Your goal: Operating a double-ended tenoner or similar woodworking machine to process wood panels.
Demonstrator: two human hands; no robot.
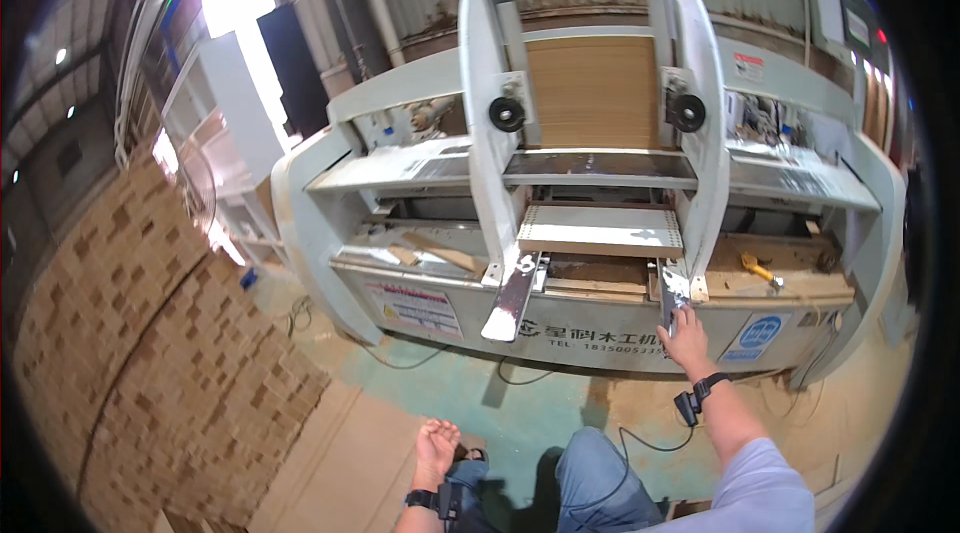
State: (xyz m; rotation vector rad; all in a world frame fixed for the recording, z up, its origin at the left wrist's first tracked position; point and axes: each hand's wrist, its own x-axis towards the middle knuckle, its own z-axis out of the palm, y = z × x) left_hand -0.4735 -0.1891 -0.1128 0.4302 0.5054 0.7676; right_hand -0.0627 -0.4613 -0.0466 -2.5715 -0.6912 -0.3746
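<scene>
My right hand (685, 338) reaches forward and lies on the near end of the right metal support rail (675, 285) of a large grey-white woodworking machine (440, 283); its fingers stretch over the rail. Low in front of my body, my left hand (436, 445) has its palm turned up and its fingers curled, with nothing visible in them. The matching left rail (512, 303) juts out toward me, untouched. Between the machine's two white uprights a pale board (600, 225) lies across, its long edges lined with small marks. Behind it a tall stack of thin brown wood pieces (590, 93) stands upright.
Two black knobs (507, 114) sit on the uprights. Wood offcuts (440, 251) lie on the machine's left ledge, and a yellow-handled tool (760, 268) on the right one. At left rises a big stack of wood blocks (170, 353). Cables (520, 373) trail on the green floor.
</scene>
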